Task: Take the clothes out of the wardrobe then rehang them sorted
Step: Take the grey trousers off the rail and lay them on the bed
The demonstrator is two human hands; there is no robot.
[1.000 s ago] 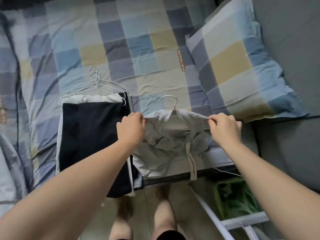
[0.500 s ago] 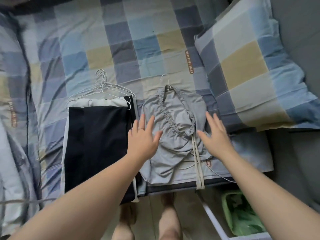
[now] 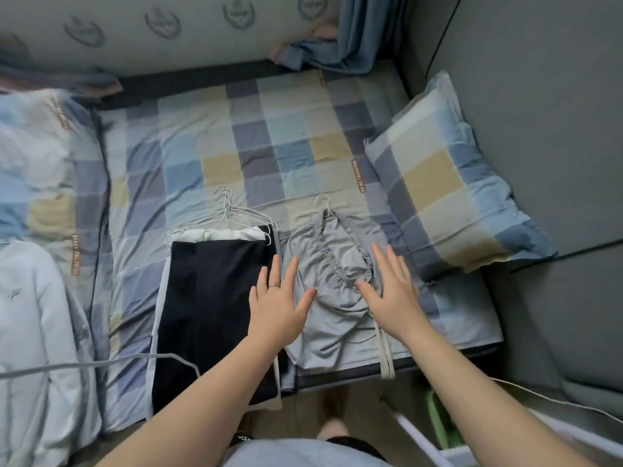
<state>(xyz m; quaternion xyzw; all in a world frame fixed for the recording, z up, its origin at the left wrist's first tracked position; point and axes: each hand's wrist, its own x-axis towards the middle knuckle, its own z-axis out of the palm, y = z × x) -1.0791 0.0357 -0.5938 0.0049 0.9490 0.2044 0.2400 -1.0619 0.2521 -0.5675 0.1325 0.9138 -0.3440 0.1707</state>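
A grey garment with a gathered waistband and drawstrings (image 3: 332, 264) lies flat on the bed near its front edge, on a white wire hanger whose hook (image 3: 322, 201) points away from me. To its left lies a pile of black and white clothes (image 3: 209, 298) on several white wire hangers (image 3: 226, 214). My left hand (image 3: 279, 298) is spread with straight fingers over the grey garment's left edge. My right hand (image 3: 391, 291) is spread the same way over its right side. Neither hand grips anything.
The bed carries a checked blue, grey and yellow sheet (image 3: 269, 146). A matching pillow (image 3: 451, 183) lies at the right, a duvet (image 3: 37, 264) at the left. A blue curtain (image 3: 340, 45) hangs behind. A green bin (image 3: 441, 423) and white frame (image 3: 418, 439) stand on the floor.
A second ago both hands held the grey garment by its top, bunched. They laid it down flat, let go and opened; now they hover spread over it, and my view has risen.
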